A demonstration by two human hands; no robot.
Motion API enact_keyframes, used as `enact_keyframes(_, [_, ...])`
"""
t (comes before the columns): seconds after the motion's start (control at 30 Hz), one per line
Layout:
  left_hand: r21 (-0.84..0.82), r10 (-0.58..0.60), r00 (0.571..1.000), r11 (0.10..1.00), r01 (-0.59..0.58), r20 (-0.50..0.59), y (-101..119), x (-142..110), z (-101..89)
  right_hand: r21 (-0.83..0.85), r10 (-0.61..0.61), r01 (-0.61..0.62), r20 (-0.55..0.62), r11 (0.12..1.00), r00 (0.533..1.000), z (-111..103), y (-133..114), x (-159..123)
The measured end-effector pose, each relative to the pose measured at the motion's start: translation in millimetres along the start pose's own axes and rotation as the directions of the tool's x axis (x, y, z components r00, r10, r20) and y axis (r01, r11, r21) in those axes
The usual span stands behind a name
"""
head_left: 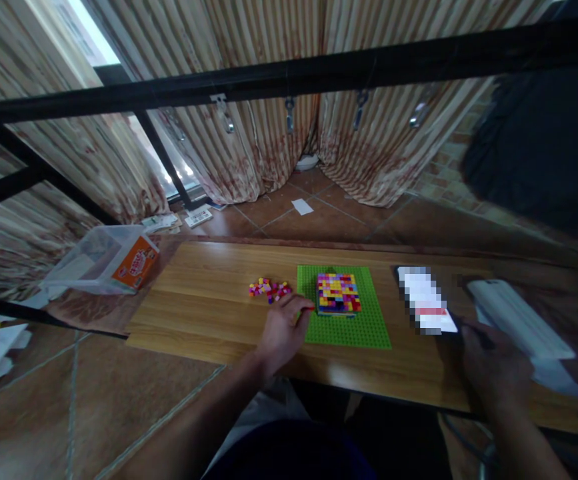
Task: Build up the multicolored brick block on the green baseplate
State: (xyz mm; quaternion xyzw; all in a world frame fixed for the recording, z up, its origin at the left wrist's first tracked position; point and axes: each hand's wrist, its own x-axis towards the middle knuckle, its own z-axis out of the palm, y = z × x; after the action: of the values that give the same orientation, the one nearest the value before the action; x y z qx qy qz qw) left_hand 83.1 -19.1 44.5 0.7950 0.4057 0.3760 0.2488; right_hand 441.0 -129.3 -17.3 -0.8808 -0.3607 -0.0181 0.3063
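Observation:
My left hand point(283, 327) is closed in a pinch at the left edge of a green studded baseplate point(373, 327). A small red toy brick point(311, 307) shows at its fingertips. On the baseplate stands a square block of many-coloured toy bricks point(337, 292), just right of those fingers. Loose pink, yellow and purple bricks point(269, 289) lie in a small pile beyond my left hand. My right hand point(496, 363) is by the lower right corner of a phone point(426, 300) with a lit, pixelated screen. Motion smears its fingers, so their grip is unclear.
The wooden table point(193, 293) is long and narrow. A long whitish object point(521, 319) lies at its right, blurred. A clear plastic bin point(99, 257) with an orange label stands off the left end. A black metal bar point(269, 81) with hanging clips crosses ahead, before striped curtains.

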Motion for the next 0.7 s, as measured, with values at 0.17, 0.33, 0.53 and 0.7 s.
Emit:
enact_keyframes(0.17, [0.102, 0.131, 0.988, 0.985, -0.139, 0.085, 16.5, 11.9, 24.1, -0.02, 0.01, -0.009, 0.003, 1.0, 1.0, 0.0, -1.0, 0.6])
enact_keyframes(0.33, [0.248, 0.169, 0.966, 0.944, -0.216, 0.198, 17.7, 19.6, 33.1, -0.023, -0.019, 0.019, 0.008, 1.0, 1.0, -0.7, -1.0, -0.2])
enact_keyframes(0.53, [0.305, 0.177, 0.961, 0.922, -0.237, 0.211, 16.2, 21.5, 35.2, -0.007, -0.027, 0.027, -0.016, 1.0, 1.0, -0.9, -2.5, -1.3])
enact_keyframes(0.7, [0.339, 0.175, 0.965, 0.911, -0.235, 0.197, 15.7, 21.9, 37.1, 0.008, -0.033, 0.033, -0.029, 0.999, 0.999, -0.6, -3.5, -1.5])
